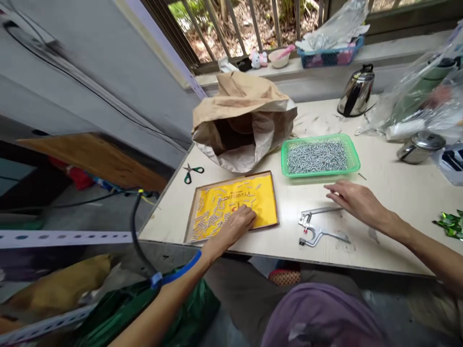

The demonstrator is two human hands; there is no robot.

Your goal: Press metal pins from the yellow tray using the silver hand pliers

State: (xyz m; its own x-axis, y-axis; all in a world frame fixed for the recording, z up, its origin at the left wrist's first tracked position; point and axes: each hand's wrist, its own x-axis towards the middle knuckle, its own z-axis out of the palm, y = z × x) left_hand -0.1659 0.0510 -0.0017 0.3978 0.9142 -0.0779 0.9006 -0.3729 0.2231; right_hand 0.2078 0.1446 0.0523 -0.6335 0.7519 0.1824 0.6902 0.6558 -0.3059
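My left hand (237,224) is over the shallow tray (274,197), its fingers curled down and bunched at the yellow lining printed with letters. What its fingertips hold, if anything, is hidden. Many small metal pins (213,217) lie scattered in the tray, mostly on its left side. My right hand (356,200) is above the table with its fingers stretched out and nothing seen in them. Just below and left of it lie metal pliers (316,233) with a C-shaped jaw and spread handles. Behind, a green plastic basket (320,174) holds a heap of small metal screw-like parts.
A big open paper bag (246,120) stands behind the tray. Green-handled scissors (193,172) lie at the left table edge. A steel kettle (357,91), a metal pot (421,146) and green wrappers (450,224) are at the right. A dark hose (135,231) hangs beside my left arm.
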